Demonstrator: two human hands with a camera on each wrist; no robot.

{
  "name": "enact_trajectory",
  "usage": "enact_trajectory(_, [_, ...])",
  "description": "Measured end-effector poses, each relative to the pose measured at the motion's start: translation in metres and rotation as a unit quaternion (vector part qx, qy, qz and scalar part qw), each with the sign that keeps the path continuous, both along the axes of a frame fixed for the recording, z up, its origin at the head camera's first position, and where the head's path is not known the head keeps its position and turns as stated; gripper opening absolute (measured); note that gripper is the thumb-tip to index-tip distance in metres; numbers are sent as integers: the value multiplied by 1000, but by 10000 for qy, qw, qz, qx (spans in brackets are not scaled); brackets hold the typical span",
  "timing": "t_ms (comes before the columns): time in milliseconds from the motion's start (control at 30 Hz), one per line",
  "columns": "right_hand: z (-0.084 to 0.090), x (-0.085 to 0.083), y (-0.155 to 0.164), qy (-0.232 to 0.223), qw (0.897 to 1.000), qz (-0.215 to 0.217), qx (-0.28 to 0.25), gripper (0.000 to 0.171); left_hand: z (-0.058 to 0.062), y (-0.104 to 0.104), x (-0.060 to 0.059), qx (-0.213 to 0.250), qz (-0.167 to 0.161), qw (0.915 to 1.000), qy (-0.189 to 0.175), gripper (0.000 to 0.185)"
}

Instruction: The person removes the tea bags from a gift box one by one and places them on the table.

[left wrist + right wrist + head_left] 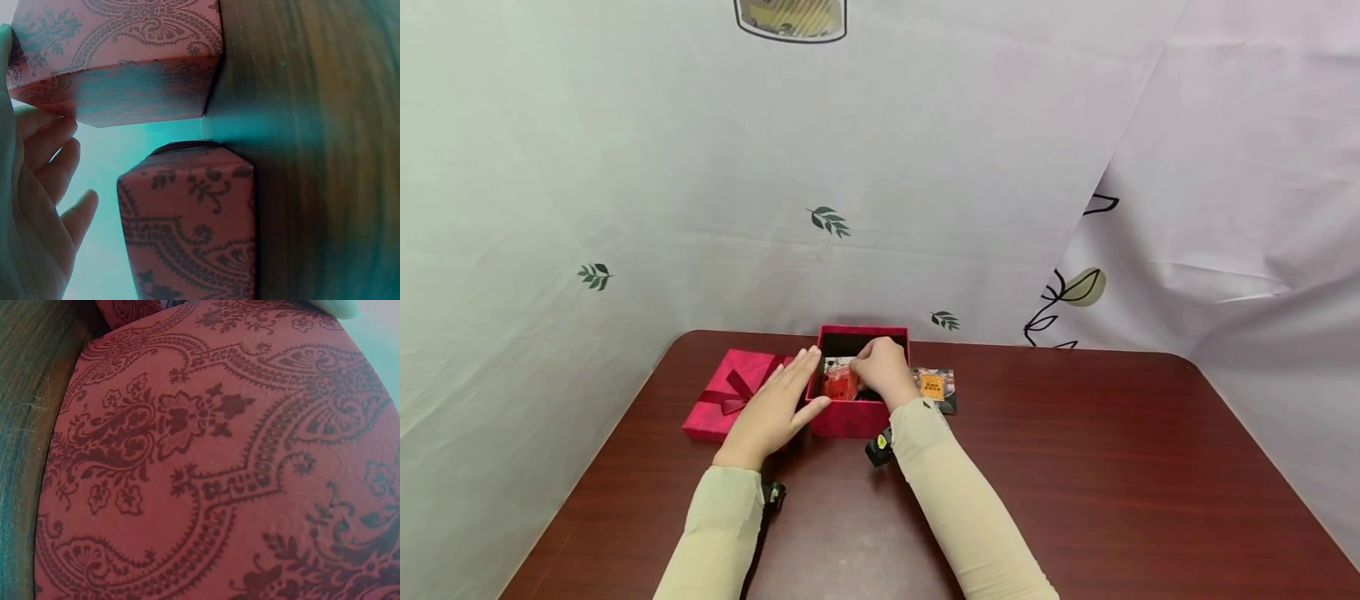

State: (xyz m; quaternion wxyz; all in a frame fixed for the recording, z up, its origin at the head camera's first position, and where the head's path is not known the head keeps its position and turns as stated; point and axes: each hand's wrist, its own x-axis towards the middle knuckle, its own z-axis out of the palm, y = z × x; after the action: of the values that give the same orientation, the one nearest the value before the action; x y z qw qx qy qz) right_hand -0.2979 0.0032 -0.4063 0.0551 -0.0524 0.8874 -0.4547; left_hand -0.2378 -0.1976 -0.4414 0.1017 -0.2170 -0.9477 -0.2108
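Observation:
An uncovered red patterned gift box with a dark inside stands at the table's back. My right hand reaches into it, fingers curled, and pinches the edge of a small red-orange printed packet; the fingertips are partly hidden. My left hand lies with straight fingers over the lid's right side, its fingertips at the box's left rim. In the left wrist view those fingers reach the box wall. The box's patterned side fills the right wrist view.
The red lid with a ribbon bow lies left of the box. A printed card with an orange label lies at its right. White printed cloth hangs behind the dark wooden table.

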Motion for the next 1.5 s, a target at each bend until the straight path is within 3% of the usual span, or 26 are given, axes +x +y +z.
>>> enact_trajectory(333, [0,1,0,-57,9997,149,-186,12,0,1,1,18,-4,10000,-26,78])
enact_trajectory(667, [-1,-1,-1,284,9992,230,-132,13,0,0,2,62,-4,10000,4,78])
enact_trajectory(867, [-1,0,0,684,9972,215,-201,10,1,1,2,25,27,9999,-159,78])
enact_trajectory(1100, [2,5,3,1626,9867,84,-3,10,2,1,1,50,11,9998,-187,79])
enact_trajectory(1500, [8,25,24,2185,9660,-485,-1292,10,3,1,1,73,60,9997,-246,79])
